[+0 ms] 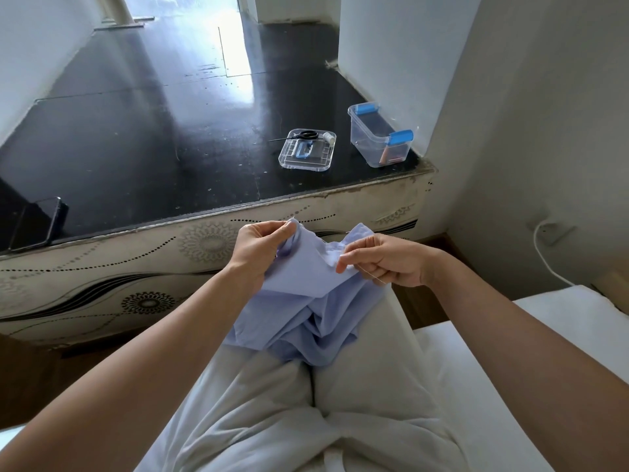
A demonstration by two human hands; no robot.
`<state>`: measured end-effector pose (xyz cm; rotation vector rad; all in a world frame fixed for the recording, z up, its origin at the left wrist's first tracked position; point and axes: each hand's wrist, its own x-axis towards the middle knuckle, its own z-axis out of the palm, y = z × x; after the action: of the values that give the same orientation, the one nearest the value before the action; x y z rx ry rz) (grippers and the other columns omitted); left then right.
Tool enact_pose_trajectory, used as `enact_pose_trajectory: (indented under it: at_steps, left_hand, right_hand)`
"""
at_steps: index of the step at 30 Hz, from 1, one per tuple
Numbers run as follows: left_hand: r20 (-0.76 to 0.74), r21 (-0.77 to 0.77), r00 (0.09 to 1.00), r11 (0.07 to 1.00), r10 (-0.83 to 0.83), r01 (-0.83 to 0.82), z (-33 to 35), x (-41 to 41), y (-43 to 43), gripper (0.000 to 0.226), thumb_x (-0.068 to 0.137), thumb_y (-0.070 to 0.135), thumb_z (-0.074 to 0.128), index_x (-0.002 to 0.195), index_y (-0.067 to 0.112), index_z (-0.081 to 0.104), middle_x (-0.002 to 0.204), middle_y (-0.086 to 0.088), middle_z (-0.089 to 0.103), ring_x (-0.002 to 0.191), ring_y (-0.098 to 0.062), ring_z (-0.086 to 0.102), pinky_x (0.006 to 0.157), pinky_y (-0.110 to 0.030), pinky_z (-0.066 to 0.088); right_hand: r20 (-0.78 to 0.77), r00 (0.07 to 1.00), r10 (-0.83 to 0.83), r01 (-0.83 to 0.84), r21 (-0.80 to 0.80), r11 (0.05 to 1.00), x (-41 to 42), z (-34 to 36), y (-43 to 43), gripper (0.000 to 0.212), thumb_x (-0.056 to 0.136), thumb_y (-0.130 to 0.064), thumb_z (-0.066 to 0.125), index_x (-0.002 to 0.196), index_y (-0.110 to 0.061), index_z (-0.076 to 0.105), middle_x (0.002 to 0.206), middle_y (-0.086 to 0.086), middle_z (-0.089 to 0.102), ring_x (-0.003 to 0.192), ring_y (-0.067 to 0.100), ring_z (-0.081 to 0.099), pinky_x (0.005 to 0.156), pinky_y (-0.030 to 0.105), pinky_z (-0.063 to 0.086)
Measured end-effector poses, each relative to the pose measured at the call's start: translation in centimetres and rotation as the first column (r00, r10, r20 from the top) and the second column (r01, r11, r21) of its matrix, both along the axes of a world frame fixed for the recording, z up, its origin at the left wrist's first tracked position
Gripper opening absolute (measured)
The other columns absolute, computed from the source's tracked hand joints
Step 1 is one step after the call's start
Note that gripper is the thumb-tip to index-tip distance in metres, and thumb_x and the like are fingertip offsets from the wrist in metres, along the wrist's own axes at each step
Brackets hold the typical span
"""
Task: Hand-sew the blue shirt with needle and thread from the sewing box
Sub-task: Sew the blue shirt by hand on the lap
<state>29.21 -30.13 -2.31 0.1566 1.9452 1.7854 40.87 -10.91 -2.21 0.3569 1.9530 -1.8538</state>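
Phone lay far left on the dark table, unused. Left hand was closed, pinching the blue shirt bunched over the lap. Lid with scissors and open sewing box sat far right. Right hand was pinched at the cloth edge with a thread; needle not discernible. Sewing looked underway, finish unclear.

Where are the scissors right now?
The scissors lie on the far edge of the clear lid on the black tabletop, left of the open sewing box.
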Motion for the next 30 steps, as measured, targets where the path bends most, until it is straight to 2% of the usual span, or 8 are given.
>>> enact_pose_trajectory:
  at_steps: [3, 5, 9, 13, 17, 23, 26, 30]
  left_hand:
    - [-0.001, 0.0, 1.0, 1.0, -0.006, 0.006, 0.0, -0.1, -0.1, 0.011, 0.085, 0.024, 0.074, 0.075, 0.022, 0.077, 0.073, -0.003, 0.066, 0.075, -0.021, 0.056, 0.074, -0.035, 0.047]
    - [-0.003, 0.001, 0.999, 0.999, -0.044, 0.044, -0.1, -0.2, -0.3, 0.01, 0.087, 0.024, 0.072, 0.079, 0.022, 0.077, 0.076, -0.002, 0.067, 0.076, -0.019, 0.057, 0.075, -0.034, 0.048]
    - [-0.036, -0.008, 0.983, 0.984, -0.178, 0.178, -0.1, -0.1, -0.2, 0.016, 0.093, 0.018, 0.064, 0.081, 0.022, 0.074, 0.069, 0.007, 0.066, 0.069, -0.009, 0.056, 0.063, -0.02, 0.047]
    - [-0.09, -0.028, 0.958, 0.962, -0.273, 0.272, 0.0, -0.1, -0.5, 0.029, 0.094, 0.012, 0.06, 0.071, 0.024, 0.073, 0.071, 0.001, 0.058, 0.07, -0.012, 0.05, 0.066, -0.022, 0.042]
    - [-0.111, -0.041, 0.953, 0.959, -0.283, 0.28, 0.1, -0.4, -0.8, 0.036, 0.094, 0.011, 0.059, 0.063, 0.026, 0.072, 0.065, 0.002, 0.056, 0.069, -0.015, 0.049, 0.065, -0.025, 0.042]
    - [-0.25, -0.208, 0.934, 0.956, -0.254, 0.204, -0.4, -1.1, -1.0, 0.018, 0.092, 0.019, 0.066, 0.075, 0.018, 0.071, 0.07, 0.0, 0.064, 0.071, -0.014, 0.055, 0.069, -0.031, 0.047]
    - [-0.252, -0.184, 0.928, 0.955, -0.273, 0.231, -0.2, -1.0, -0.8, 0.016, 0.091, 0.022, 0.067, 0.076, 0.017, 0.071, 0.069, 0.004, 0.065, 0.069, -0.009, 0.057, 0.066, -0.022, 0.049]
    - [-0.263, -0.139, 0.929, 0.963, -0.262, 0.232, -0.4, -0.5, -0.5, 0.02, 0.092, 0.019, 0.066, 0.073, 0.017, 0.07, 0.065, 0.005, 0.063, 0.064, -0.008, 0.056, 0.066, -0.02, 0.048]
  right_hand:
    - [0.007, 0.991, -0.132, 0.132, 0.028, 0.991, -0.1, -0.5, 0.7, 0.02, 0.094, -0.026, 0.061, 0.082, -0.016, 0.074, 0.057, 0.0, 0.03, 0.048, 0.01, 0.02, 0.049, 0.024, 0.015]
    - [0.002, 0.958, -0.286, 0.286, 0.04, 0.958, -0.4, -0.8, 0.7, 0.019, 0.098, -0.021, 0.055, 0.1, -0.01, 0.07, 0.06, 0.0, 0.025, 0.05, 0.01, 0.018, 0.047, 0.021, 0.017]
    - [-0.11, 0.876, -0.469, 0.469, -0.033, 0.883, -1.5, -1.0, 0.0, 0.024, 0.1, -0.009, 0.043, 0.116, -0.003, 0.061, 0.059, -0.003, 0.033, 0.052, 0.008, 0.027, 0.045, 0.019, 0.026]
    - [-0.173, 0.92, -0.353, 0.356, -0.011, 0.934, -2.6, -0.6, -1.4, 0.025, 0.098, -0.01, 0.051, 0.122, -0.008, 0.059, 0.053, -0.005, 0.039, 0.044, 0.005, 0.029, 0.042, 0.018, 0.027]
    - [-0.127, 0.978, -0.164, 0.178, 0.108, 0.978, -3.2, -0.9, -2.2, 0.018, 0.095, -0.022, 0.061, 0.101, -0.004, 0.061, 0.063, 0.003, 0.036, 0.047, 0.008, 0.027, 0.047, 0.023, 0.022]
    - [-0.233, 0.942, -0.242, 0.257, 0.037, 0.966, -3.0, -1.1, -1.1, 0.016, 0.092, -0.022, 0.064, 0.088, -0.008, 0.059, 0.064, 0.002, 0.038, 0.05, 0.008, 0.03, 0.047, 0.019, 0.025]
    - [-0.233, 0.93, -0.284, 0.303, 0.051, 0.952, -2.7, -1.2, -0.8, 0.014, 0.092, -0.021, 0.065, 0.085, -0.009, 0.06, 0.06, -0.003, 0.043, 0.047, 0.005, 0.036, 0.045, 0.015, 0.029]
    - [-0.333, 0.861, -0.385, 0.456, 0.169, 0.874, -2.3, -1.5, -1.2, 0.019, 0.09, -0.022, 0.069, 0.102, -0.009, 0.063, 0.071, 0.002, 0.052, 0.053, 0.003, 0.048, 0.047, 0.013, 0.038]
